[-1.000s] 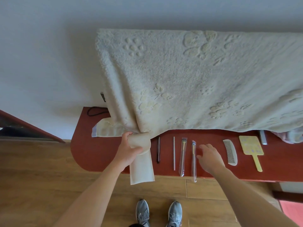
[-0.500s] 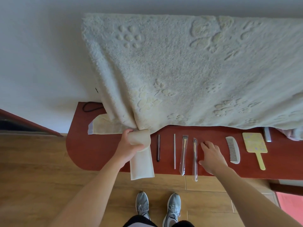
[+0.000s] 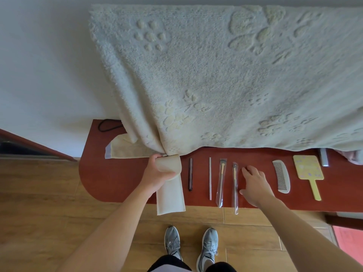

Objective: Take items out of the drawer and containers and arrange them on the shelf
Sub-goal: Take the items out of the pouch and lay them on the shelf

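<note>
A red-brown shelf [image 3: 110, 181] runs across the middle. My left hand [image 3: 157, 173] grips a folded cream cloth strip [image 3: 170, 199] whose lower end hangs over the shelf's front edge. My right hand [image 3: 255, 185] rests flat on the shelf with fingers spread, just right of two brushes in clear sleeves [image 3: 221, 183] [image 3: 235, 189]. Left of them lie a dark stick [image 3: 190, 174] and a thin pale rod [image 3: 210, 178]. A white comb [image 3: 281, 176] and a yellow hand mirror [image 3: 308, 167] lie further right.
A large cream fleece blanket [image 3: 225, 81] hangs down over the back of the shelf and hides what stands behind it. A black cord [image 3: 107, 125] lies at the shelf's far left corner. A grey bar [image 3: 324, 157] lies at far right. Wooden floor and my shoes are below.
The view has drifted a little, so the shelf sits lower and further right. My right hand has slid slightly towards the shelf's back. My left hand keeps its hold on the cloth.
</note>
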Motion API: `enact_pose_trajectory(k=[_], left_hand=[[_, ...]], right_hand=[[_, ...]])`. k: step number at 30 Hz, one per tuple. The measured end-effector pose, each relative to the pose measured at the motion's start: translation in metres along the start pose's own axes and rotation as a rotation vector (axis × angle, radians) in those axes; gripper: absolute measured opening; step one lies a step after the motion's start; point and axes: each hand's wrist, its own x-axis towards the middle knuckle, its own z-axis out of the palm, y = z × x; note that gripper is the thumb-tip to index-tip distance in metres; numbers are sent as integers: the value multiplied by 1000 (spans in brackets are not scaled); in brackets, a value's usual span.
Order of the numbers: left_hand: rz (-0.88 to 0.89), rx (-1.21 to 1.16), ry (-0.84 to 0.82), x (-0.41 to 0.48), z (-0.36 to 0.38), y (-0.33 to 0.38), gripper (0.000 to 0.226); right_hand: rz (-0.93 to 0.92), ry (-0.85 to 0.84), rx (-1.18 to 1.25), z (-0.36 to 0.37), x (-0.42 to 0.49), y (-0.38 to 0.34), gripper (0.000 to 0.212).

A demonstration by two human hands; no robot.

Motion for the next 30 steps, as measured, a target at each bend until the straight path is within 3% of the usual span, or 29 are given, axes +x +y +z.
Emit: enact_pose_trajectory(k=[30], left_hand=[[3, -132, 21, 2, 3, -6, 75]], right_hand=[[9, 4, 46, 2, -2, 2, 82]])
